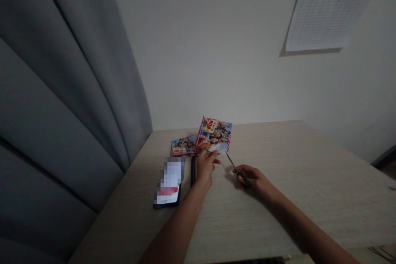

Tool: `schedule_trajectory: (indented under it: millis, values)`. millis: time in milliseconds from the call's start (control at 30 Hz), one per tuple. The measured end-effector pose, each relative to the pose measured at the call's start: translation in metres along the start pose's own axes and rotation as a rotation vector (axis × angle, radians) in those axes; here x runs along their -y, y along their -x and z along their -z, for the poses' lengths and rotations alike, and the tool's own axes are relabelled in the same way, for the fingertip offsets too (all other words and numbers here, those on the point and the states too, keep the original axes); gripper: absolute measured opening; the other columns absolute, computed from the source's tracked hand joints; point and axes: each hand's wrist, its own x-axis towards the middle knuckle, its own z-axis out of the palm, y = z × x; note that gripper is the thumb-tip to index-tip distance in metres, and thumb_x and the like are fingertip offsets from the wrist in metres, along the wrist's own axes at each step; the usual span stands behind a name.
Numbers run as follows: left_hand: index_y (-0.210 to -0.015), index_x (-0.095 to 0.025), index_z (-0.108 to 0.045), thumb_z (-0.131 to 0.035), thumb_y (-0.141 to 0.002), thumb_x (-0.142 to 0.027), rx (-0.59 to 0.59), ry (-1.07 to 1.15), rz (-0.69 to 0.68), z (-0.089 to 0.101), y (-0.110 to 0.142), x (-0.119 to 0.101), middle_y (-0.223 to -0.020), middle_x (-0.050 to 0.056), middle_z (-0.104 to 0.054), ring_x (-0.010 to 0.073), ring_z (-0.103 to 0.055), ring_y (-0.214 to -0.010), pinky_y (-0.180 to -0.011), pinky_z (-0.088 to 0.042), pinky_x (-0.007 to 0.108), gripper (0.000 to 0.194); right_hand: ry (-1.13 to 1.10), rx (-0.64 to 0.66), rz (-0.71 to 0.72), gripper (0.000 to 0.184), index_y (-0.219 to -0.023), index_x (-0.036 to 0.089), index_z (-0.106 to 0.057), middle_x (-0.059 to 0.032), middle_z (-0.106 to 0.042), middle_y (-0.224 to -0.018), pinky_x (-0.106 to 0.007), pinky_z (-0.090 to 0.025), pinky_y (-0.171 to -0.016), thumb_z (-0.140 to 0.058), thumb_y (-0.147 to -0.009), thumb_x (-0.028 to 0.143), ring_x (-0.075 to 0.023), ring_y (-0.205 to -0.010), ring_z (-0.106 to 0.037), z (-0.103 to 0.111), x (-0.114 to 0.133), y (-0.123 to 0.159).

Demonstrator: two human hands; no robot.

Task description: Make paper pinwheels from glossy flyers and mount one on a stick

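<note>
At the pale worktop [293, 181] | my left fingers [213, 156] pinch the near edge of a bright printed flyer [215, 134], which sits just past them | my right fingers [247, 168] curl round black-handled scissors [243, 179], slanting up and left | tip by the flyer's near right corner; touching, I can't tell

Grey curtain [77, 70] fills the left side. Pale wall [210, 41] behind light wood-grain table [297, 173]. Phone [170, 179] on table, left, screen lit, mostly pixelated, red patch toward near end. Dark strip [193, 169] just right of phone. Printed sheet [324, 18] on wall, far right, ruled lines, text unreadable. Thin cables [381, 251], near right corner.
</note>
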Motion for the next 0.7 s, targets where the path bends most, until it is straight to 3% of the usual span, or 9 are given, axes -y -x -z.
schedule_trajectory:
  millis: [367,700]
  values:
    - [-0.089,-0.017,-0.064,-0.080,-0.066,-0.038,-0.006,0.000,0.003,-0.0002,0.0003,-0.0006,-0.090,0.007,-0.075,0.0065,-0.061,-0.048,-0.038,-0.018,0.016,0.035,0.053,-0.009,-0.004,0.043,-0.103,0.017,-0.065,0.0019,-0.056,-0.069,-0.027,-0.039,-0.058,-0.072,-0.080,0.052,-0.0129,-0.059,-0.055,-0.0005,0.0055,0.0018]
    - [-0.086,-0.016,-0.061,-0.079,-0.066,-0.038,0.001,0.001,0.004,0.0002,-0.0002,0.0005,-0.092,0.008,-0.075,0.0059,-0.060,-0.047,-0.038,-0.018,0.015,0.035,-0.030,-0.003,-0.030,0.044,-0.102,0.017,-0.063,0.0036,-0.054,-0.067,-0.027,-0.035,-0.055,-0.074,-0.077,0.052,-0.0115,-0.056,-0.051,-0.0039,0.0077,0.0022]
